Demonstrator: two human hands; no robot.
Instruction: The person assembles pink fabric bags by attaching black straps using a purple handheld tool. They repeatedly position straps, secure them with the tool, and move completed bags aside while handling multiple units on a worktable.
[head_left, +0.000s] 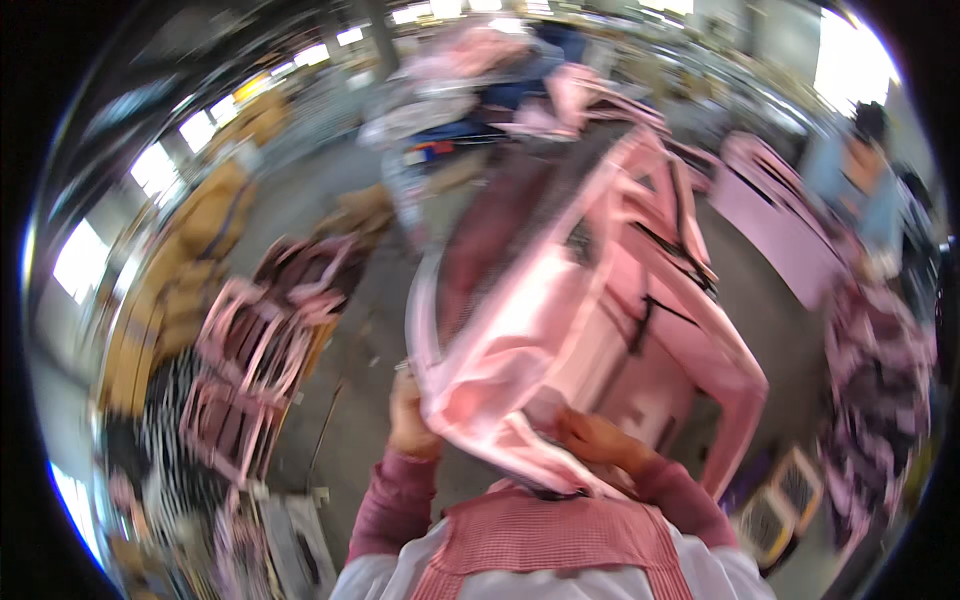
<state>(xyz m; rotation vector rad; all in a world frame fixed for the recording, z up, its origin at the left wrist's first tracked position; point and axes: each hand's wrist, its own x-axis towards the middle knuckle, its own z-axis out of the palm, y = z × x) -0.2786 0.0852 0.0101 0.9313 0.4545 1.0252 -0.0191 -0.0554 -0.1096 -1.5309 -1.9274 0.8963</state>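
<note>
In front of my chest I hold a large pink fabric bag (525, 337), tilted and partly collapsed, with dark mesh, black zipper edges and stiff padded panels. My left hand (414, 420) grips its lower left corner, the fingers partly hidden behind the fabric. My right hand (604, 441) is at the near lower edge, its fingertips curled on a pink fold. A black strap (643, 319) hangs across the panel right of the middle. Motion blur softens the bag's far end, which overlaps a heap of fabric (465, 82).
Pink-framed pieces (240, 375) are stacked on the left, near cardboard boxes (172, 277). At right are a pink panel (780, 217), a person in light blue (855, 187) and a pile of pink and dark pieces (877, 405). Mesh-panelled pieces (780, 506) lie at lower right.
</note>
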